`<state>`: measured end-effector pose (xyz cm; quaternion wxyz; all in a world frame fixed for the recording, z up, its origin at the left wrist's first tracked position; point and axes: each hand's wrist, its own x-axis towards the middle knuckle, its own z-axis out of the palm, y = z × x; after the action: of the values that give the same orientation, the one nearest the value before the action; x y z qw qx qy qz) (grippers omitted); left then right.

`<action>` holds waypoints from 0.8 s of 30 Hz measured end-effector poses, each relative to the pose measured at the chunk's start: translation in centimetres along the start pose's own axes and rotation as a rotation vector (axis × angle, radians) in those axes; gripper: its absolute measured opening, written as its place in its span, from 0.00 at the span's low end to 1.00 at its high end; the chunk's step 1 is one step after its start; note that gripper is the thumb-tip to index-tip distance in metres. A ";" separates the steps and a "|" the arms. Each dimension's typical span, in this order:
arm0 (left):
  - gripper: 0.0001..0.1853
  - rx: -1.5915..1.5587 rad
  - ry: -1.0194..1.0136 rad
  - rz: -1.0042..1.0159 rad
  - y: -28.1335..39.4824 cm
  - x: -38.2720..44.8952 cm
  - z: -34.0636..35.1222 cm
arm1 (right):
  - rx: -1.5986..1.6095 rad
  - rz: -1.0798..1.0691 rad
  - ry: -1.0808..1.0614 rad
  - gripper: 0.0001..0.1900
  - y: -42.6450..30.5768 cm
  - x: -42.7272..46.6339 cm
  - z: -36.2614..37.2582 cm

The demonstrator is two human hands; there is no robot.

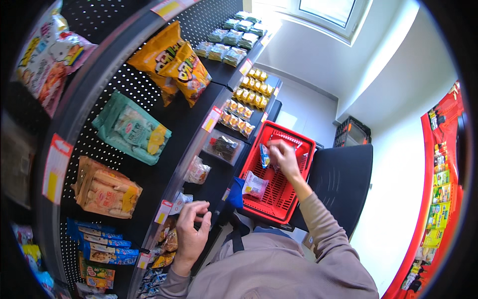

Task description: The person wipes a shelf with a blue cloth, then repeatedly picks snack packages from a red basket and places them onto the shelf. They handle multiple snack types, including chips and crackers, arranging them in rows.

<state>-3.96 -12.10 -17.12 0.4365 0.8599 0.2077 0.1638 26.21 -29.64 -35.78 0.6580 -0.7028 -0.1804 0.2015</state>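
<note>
My right hand [282,154] reaches into a red plastic shopping basket [253,146]. Beside its fingertips is a small blue and white snack packet [264,156]; whether the fingers grip it I cannot tell. A pink and white packet [255,185] lies in the near left corner of the basket. My left hand [194,228] hovers by the shelf edge with thumb and fingers apart and nothing between them. Behind it, wrapped brown baked snacks [170,239] lie on a lower shelf.
Black shelving on the left holds orange snack bags [190,73], a teal bag [132,128], a peach-coloured bag [108,188] and blue packets [108,246]. A black panel [336,183] stands right of the basket. A black crate [351,132] sits by the wall; a red display rack [427,209] is far right.
</note>
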 end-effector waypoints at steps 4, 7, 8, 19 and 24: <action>0.10 -0.091 -0.085 -0.226 -5.7 -4.3 4.3 | -0.248 0.283 0.000 0.10 12.9 -7.8 0.9; 0.12 -0.113 -0.219 -0.314 -7.0 -5.4 6.1 | -0.478 0.351 -0.130 0.11 18.6 -10.7 3.0; 0.13 -0.116 -0.256 -0.306 -7.0 -5.5 6.3 | -0.488 0.317 -0.151 0.12 21.8 -11.3 3.7; 0.13 0.001 -0.338 -0.464 -11.3 -5.9 6.2 | 0.900 1.084 0.369 0.19 28.6 -8.8 11.9; 0.13 0.007 -0.385 -0.511 -13.0 -6.4 6.7 | 1.084 1.093 0.653 0.17 31.4 -9.0 14.5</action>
<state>-9.20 -12.96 -32.14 0.4917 0.7967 0.3312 -0.1175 10.63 -24.14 -67.47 0.7338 -0.3003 0.5074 0.3374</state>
